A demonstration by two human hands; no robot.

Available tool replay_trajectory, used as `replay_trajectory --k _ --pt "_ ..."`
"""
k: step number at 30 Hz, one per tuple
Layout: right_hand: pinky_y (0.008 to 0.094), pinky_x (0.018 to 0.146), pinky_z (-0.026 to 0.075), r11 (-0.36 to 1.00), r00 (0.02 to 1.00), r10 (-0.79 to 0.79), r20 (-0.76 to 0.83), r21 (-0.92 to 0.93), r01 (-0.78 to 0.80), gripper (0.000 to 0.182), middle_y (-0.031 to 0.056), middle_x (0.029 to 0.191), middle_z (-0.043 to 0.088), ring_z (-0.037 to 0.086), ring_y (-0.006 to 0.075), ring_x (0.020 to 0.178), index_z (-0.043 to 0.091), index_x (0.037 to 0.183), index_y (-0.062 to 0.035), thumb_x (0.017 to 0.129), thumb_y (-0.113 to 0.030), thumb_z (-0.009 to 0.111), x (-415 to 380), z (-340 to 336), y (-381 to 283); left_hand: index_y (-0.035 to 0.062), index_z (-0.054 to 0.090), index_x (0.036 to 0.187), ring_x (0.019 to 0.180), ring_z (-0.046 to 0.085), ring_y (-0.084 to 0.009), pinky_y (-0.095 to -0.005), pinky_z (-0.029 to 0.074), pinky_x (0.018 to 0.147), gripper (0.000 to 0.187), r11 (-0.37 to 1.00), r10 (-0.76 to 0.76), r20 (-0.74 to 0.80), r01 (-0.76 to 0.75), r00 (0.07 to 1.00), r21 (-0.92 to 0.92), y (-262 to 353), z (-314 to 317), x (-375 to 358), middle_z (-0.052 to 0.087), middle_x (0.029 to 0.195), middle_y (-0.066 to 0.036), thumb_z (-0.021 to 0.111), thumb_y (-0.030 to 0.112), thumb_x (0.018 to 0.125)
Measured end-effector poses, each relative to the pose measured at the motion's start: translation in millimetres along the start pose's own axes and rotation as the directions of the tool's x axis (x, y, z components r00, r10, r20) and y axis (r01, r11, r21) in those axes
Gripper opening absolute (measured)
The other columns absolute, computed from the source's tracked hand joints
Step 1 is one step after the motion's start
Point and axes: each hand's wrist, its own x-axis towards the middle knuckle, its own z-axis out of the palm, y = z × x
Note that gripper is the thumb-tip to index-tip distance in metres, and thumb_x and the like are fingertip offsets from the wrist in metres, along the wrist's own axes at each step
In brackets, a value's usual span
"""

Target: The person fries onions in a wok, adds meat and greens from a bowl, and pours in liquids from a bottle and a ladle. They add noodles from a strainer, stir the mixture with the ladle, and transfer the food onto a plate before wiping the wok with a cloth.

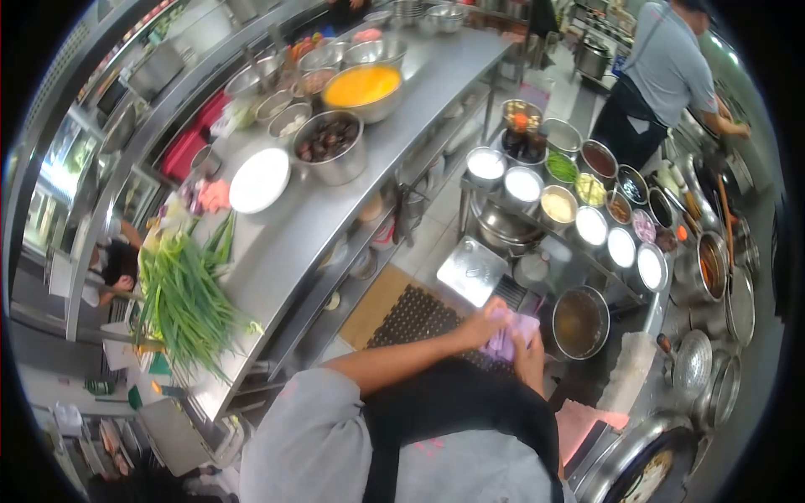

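A light purple cloth (506,342) is bunched between my two hands in front of my dark apron. From the left, my left hand (482,325) grips it with curled fingers. My right hand (528,356) closes on its other side. Just beyond the cloth lies a shiny metal lid or tray (472,271). A deep metal pot with brownish liquid (580,323) stands to the right of my right hand.
On the left, a long steel counter (281,260) carries green onions (184,293), a white plate (260,180) and several bowls. Ahead right, a stand holds several ingredient tins (558,204). A co-worker (658,71) works at the back right, near pans and a wok (646,474).
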Motion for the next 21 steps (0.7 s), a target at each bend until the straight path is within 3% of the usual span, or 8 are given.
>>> replay_trajectory --k 3,6,9,11,12,15,17,21 --pt "0.0302 0.083 0.047 0.981 0.987 0.157 0.037 0.11 -0.16 0.032 0.0073 0.1 0.066 0.059 0.0145 0.092 0.062 0.112 0.0003 0.093 -0.025 0.064 6 8 -5 0.0051 0.056 0.11 0.089 0.055 -0.0125 -0.0285 0.046 0.082 0.021 0.998 0.019 -0.132 -0.027 0.991 -0.057 -8 -21 -12 0.059 0.091 -0.006 0.052 0.018 0.094" --pt "0.0274 0.082 0.046 0.986 0.981 0.064 0.182 0.139 -0.09 0.026 0.0044 0.098 0.066 0.057 0.0112 0.09 0.064 0.109 0.0002 0.093 -0.02 0.062 14 18 -6 0.0046 0.06 0.107 0.091 0.055 -0.0119 -0.0282 0.046 0.082 0.023 0.991 -0.016 -0.144 -0.003 0.989 -0.134 -29 -23 -27 0.06 0.097 -0.006 0.057 0.024 0.095" --pt "0.0282 0.082 0.049 0.967 0.796 0.059 0.602 0.162 -0.194 0.029 0.0071 0.104 0.064 0.06 0.0135 0.092 0.059 0.119 0.0002 0.092 -0.01 0.062 17 33 -52 0.005 0.055 0.114 0.097 0.056 -0.0136 -0.0287 0.047 0.083 0.042 0.958 -0.166 -0.156 0.122 0.974 -0.26 -22 -32 -38 0.059 0.106 -0.007 0.07 0.036 0.089" --pt "0.0295 0.08 0.053 0.943 0.582 0.033 0.813 0.167 -0.287 0.039 0.009 0.109 0.061 0.062 0.0156 0.093 0.052 0.128 0.0023 0.09 -0.004 0.062 24 45 -51 0.0051 0.053 0.116 0.098 0.056 -0.0139 -0.0289 0.048 0.083 0.05 0.949 -0.123 -0.165 0.068 0.979 -0.306 -8 -50 -53 0.059 0.107 -0.007 0.076 0.035 0.084" --pt "0.029 0.078 0.054 0.933 0.579 0.061 0.813 0.16 -0.323 0.04 0.0088 0.108 0.061 0.062 0.0155 0.093 0.052 0.129 0.0027 0.09 -0.004 0.061 26 51 -54 0.0052 0.052 0.118 0.099 0.056 -0.014 -0.029 0.048 0.084 0.054 0.945 -0.094 -0.165 0.036 0.982 -0.325 -2 -64 -60 0.059 0.107 -0.008 0.079 0.035 0.081" --pt "0.0274 0.067 0.056 0.946 0.624 0.08 0.777 0.139 -0.294 0.042 0.0074 0.098 0.061 0.061 0.0142 0.087 0.05 0.132 0.0046 0.092 -0.004 0.059 32 57 -58 0.0062 0.052 0.115 0.098 0.057 -0.0133 -0.0292 0.048 0.086 0.053 0.975 -0.111 -0.276 0.05 0.955 -0.217 -8 -114 -74 0.059 0.106 -0.005 0.081 0.026 0.076" --pt "0.0273 0.066 0.055 0.974 0.685 0.081 0.724 0.089 -0.209 0.04 0.007 0.096 0.061 0.061 0.0138 0.084 0.051 0.131 0.0045 0.093 -0.006 0.058 37 49 -50 0.0089 0.054 0.11 0.089 0.06 -0.0144 -0.0317 0.05 0.08 0.043 0.996 0.05 -0.469 -0.01 0.882 0.086 -20 -181 -80 0.061 0.097 -0.005 0.076 0.027 0.078" --pt "0.0278 0.06 0.053 0.994 0.819 0.11 0.564 -0.073 -0.083 0.034 0.0066 0.083 0.062 0.061 0.0136 0.069 0.056 0.123 0.0024 0.091 -0.006 0.056 44 23 -2 0.003 0.055 0.1 0.092 0.056 -0.04 -0.0477 0.045 0.082 0.024 0.803 0.385 -0.73 0.186 0.565 0.567 13 -316 -100 0.06 0.094 -0.022 0.059 0.024 0.088"
